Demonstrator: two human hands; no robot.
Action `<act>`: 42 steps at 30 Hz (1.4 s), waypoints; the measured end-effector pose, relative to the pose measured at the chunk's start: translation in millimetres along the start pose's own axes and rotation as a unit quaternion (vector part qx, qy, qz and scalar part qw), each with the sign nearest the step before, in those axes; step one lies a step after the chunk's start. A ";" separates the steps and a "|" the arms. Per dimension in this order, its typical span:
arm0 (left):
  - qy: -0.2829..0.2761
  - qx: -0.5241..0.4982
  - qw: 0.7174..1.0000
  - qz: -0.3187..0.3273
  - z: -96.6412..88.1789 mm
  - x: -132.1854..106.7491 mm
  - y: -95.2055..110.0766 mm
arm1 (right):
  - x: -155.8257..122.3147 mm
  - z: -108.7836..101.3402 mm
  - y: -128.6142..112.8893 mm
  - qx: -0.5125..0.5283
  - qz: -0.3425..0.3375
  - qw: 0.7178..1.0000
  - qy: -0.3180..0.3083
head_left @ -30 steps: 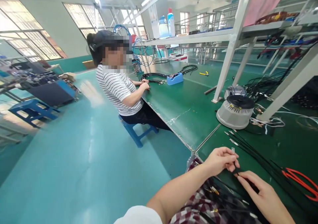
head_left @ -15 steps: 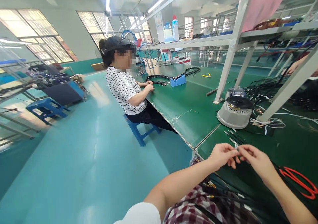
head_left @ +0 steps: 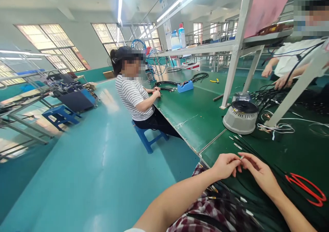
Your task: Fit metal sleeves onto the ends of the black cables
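My left hand (head_left: 224, 165) and my right hand (head_left: 258, 172) meet over the near edge of the green workbench (head_left: 195, 119). Both pinch a small clear piece (head_left: 241, 157) at the tip of a thin black cable; their fingertips touch. A bundle of black cables (head_left: 257, 197) lies under my hands and runs across my lap, over plaid cloth (head_left: 203, 208). More cable ends with pale tips (head_left: 238, 143) fan out just beyond my hands.
Red-handled scissors (head_left: 307, 189) lie right of my hands. A grey round machine (head_left: 241, 115) stands behind the cables by a white shelf post (head_left: 235, 53). A person in a striped shirt (head_left: 135, 96) sits at the bench further along; another person's hands (head_left: 279, 77) work opposite. Blue tape dispenser (head_left: 185, 86).
My right hand rose from the cable bundle to join my left at the clear tip. The view swung slightly, bringing a person across the bench into sight.
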State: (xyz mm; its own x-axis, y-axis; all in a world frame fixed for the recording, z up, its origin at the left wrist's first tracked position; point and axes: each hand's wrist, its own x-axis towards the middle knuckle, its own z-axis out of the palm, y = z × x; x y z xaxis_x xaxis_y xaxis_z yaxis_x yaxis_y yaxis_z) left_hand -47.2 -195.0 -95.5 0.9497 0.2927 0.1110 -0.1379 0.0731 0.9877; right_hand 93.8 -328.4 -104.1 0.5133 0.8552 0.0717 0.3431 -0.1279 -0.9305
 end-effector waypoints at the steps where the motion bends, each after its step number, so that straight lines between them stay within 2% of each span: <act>1: -0.003 0.004 1.000 0.003 0.4 0.2 0.3 | -1.8 2.0 -4.8 -0.008 -0.024 1.000 0.004; 5: -0.018 0.013 1.000 0.008 0.5 0.3 0.1 | -8.0 4.2 -17.2 -0.050 -0.082 0.994 0.043; 11: -0.027 0.027 0.999 -0.010 -0.1 4.1 3.1 | -5.8 -5.5 -21.4 -0.025 -0.034 0.996 0.079; 15: -0.012 0.023 0.999 -0.022 -0.6 3.2 7.6 | -1.1 -5.6 -18.6 0.001 0.031 0.997 0.070; 19: -0.022 0.002 0.999 -0.034 -6.2 3.9 15.1 | -0.6 -3.5 -22.0 0.005 0.023 0.998 0.063; 22: -0.069 -0.047 0.994 -0.074 -12.2 7.7 21.7 | -3.8 -5.1 -37.8 -0.037 0.029 0.997 0.053; 25: -0.095 -0.113 0.982 -0.116 -16.9 15.4 26.2 | 3.8 -14.0 -61.5 -0.082 0.048 0.995 0.002; 27: -0.078 -0.155 0.976 -0.131 -19.2 21.7 26.8 | 22.5 -26.6 -75.8 -0.092 0.050 0.994 -0.007; 29: -0.046 -0.185 0.973 -0.130 -20.9 27.1 26.1 | 51.7 -43.6 -86.0 -0.094 0.058 0.993 0.048; 32: -0.020 -0.210 0.971 -0.116 -22.6 31.6 23.8 | 105.8 -66.4 -96.9 -0.004 0.058 0.987 0.150; 33: -0.018 -0.216 0.970 -0.113 -23.2 32.5 23.1 | 123.8 -70.8 -100.6 0.054 0.070 0.983 0.159; 37: -0.019 -0.235 0.965 -0.113 -26.9 35.9 20.9 | 181.4 -71.2 -117.7 0.270 0.166 0.940 0.124; 40: -0.027 -0.241 0.963 -0.118 -29.5 38.3 20.5 | 203.1 -64.7 -128.3 0.369 0.251 0.889 0.101; 42: -0.029 -0.246 0.962 -0.117 -30.4 39.5 20.3 | 208.6 -61.6 -131.9 0.390 0.279 0.872 0.103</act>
State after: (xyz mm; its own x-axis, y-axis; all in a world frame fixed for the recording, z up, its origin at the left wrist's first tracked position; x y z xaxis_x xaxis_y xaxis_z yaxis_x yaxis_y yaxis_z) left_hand -21.0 -152.9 -74.3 0.9832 0.1598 -0.0885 -0.0202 0.5764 0.8169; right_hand 204.1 -164.1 55.7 0.5869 0.6513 -0.4810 -0.6021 -0.0462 -0.7971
